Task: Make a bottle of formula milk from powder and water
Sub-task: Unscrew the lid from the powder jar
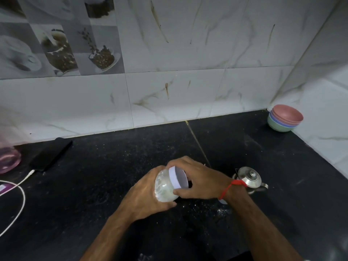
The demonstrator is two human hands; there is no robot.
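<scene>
The person holds a clear baby bottle (164, 187) tipped on its side above the black counter (94, 185), mouth pointing away and to the right. The left hand (148, 196) wraps the bottle's body from below and behind, fingers curled round it. The right hand (195, 179) clasps the white screw collar (178, 179) at the neck, thumb under and fingers over, in the posture of twisting it on or off; which way cannot be told from one view. Through the wall the inside looks milky and frothy, which suggests powder and water are already in and mixed, though blur and glare make that uncertain. The collar looks open in the middle, with no teat visible in it, so the bottle is probably not yet closed for feeding. Scattered white specks on the counter near the hands read as spilled powder. A small steel kettle (249, 178), likely the water source, stands just right of the right wrist with its lid on. Judged so, the filling appears done; what seems left is fitting the teat, tightening the collar, and perhaps a final shake. A stack of pastel bowls (285, 118) sits in the far corner, and a phone (50, 155) on a white cable (20, 200) lies at the left.
</scene>
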